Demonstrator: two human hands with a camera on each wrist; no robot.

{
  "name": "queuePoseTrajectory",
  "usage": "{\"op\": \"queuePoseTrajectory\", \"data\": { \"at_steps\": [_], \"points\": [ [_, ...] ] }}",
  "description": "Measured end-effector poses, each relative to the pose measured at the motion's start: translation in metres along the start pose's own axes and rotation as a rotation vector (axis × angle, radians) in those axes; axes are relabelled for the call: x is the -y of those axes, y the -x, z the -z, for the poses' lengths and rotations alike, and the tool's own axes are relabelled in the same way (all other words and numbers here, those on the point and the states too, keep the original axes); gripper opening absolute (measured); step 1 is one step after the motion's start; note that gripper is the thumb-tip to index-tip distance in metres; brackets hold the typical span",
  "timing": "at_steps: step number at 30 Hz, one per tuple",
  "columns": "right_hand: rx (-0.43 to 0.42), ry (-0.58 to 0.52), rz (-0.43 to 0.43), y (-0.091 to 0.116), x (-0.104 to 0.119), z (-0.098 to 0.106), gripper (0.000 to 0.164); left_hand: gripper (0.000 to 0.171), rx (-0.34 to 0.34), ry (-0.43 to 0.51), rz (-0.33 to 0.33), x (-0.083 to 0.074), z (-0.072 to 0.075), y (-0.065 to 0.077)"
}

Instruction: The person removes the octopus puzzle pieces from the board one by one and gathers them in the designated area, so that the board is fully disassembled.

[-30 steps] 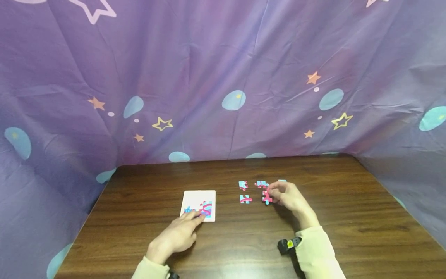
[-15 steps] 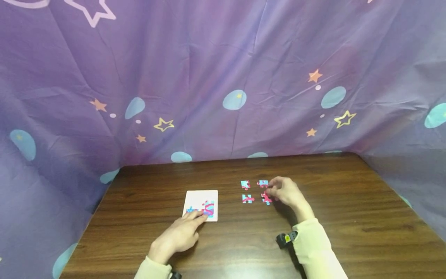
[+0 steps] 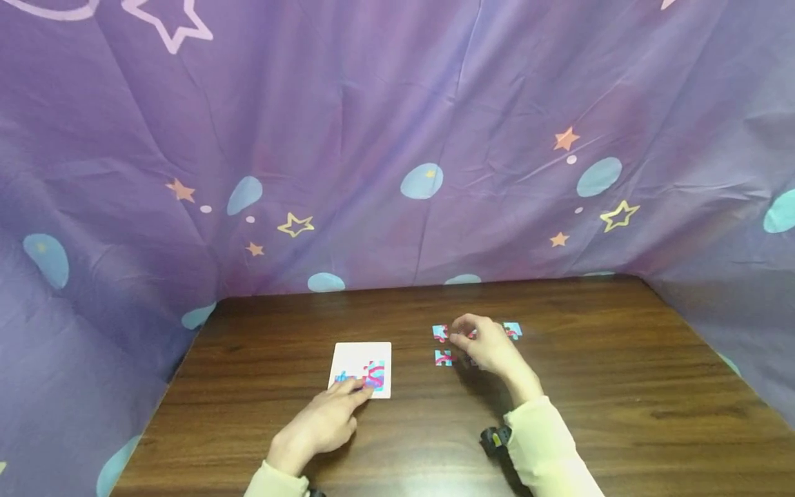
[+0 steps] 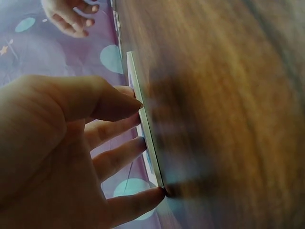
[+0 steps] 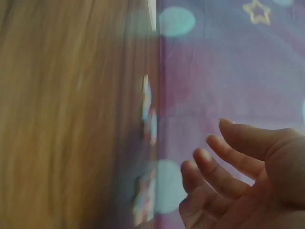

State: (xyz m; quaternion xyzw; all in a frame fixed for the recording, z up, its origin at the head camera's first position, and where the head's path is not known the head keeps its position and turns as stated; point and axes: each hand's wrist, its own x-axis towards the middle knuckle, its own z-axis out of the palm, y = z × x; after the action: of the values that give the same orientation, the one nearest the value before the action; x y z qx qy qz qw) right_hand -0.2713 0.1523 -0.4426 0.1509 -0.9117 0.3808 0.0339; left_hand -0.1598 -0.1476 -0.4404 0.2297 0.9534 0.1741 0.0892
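On the left side of the table lies a white puzzle board [image 3: 350, 355], with joined pink-and-blue jigsaw pieces [image 3: 375, 375] on its lower part. My left hand [image 3: 319, 422] rests its extended fingers on the board's near part, partly covering the pieces there. In the left wrist view the thumb reaches the board's edge [image 4: 148, 129]. My right hand [image 3: 491, 346] hovers over the loose jigsaw pieces, its fingers loosely bent and nothing between them in the right wrist view. A jigsaw piece [image 3: 439, 333] and another jigsaw piece [image 3: 443, 357] show left of it. It hides others beneath.
A further jigsaw piece [image 3: 512, 330] lies to the right of my right hand. The brown wooden table [image 3: 248, 386] carries everything. A purple curtain [image 3: 373, 138] with stars hangs behind its far edge and along both sides.
My right hand has let go of the pink jigsaw piece and moved left over the loose pieces, uncovering the rightmost piece. My left hand stays on the board. The head view has shifted slightly.
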Motion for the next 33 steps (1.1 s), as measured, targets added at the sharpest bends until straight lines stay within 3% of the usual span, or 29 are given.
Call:
{"op": "queuePoseTrajectory", "data": {
  "at_steps": [8,17,24,30,33],
  "points": [
    [0.066,0.002,0.134,0.004,0.045,-0.017,0.019,0.056,0.012,0.008,0.005,0.000,0.000,0.000],
    [0.143,-0.090,0.181,0.001,0.062,-0.054,0.021,0.056,0.004,0.021,0.003,0.000,0.002,0.000],
    [0.203,-0.072,0.139,-0.008,0.073,-0.085,0.022,0.056,0.002,0.009,-0.003,0.002,0.004,0.001],
    [0.198,-0.045,0.049,-0.009,0.081,-0.093,0.022,0.053,-0.006,-0.032,-0.023,0.000,0.003,-0.001],
    [0.198,-0.038,0.055,-0.010,0.079,-0.098,0.022,0.052,-0.008,-0.051,-0.040,0.001,0.002,0.001]
  ]
}}
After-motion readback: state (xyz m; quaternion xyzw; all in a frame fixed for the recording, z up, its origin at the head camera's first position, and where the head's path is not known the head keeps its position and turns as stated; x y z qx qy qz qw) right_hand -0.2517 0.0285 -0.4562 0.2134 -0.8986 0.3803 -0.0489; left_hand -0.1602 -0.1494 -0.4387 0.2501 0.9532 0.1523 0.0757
